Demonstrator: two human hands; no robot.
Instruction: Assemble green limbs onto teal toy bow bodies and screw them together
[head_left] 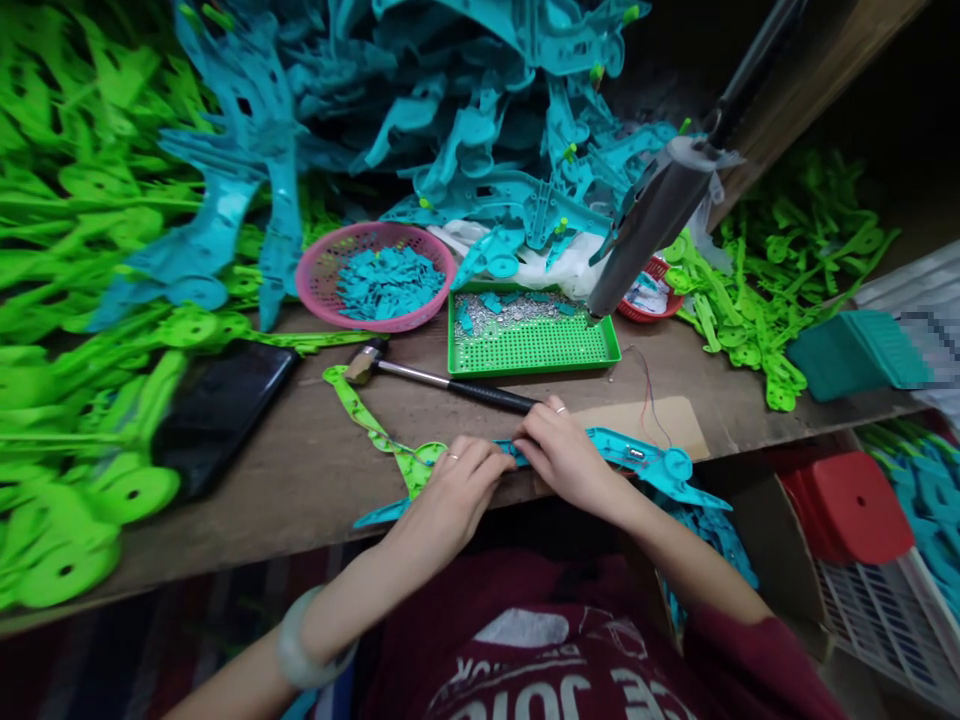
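A blue plastic piece [651, 460] lies along the table's front edge, with thin red and dark wires rising from its right part. Both hands bend over its middle. My left hand [459, 487] has its fingers curled onto the piece, beside a green plastic part [367, 420] with wires on it. Close by on the right, my right hand [561, 452] pinches at the same blue piece. The fingertips of both hands nearly meet, and what lies beneath them is hidden. Behind them rests a hammer [450, 383] with a black handle.
A green tray [536, 358] of small metal parts and a pink basket [319, 280] of blue pieces stand behind the hammer. A black phone [225, 415] lies left. Green and blue parts are heaped around. A grey metal tube [652, 220] slants down at the tray; a red stool [855, 505] is right.
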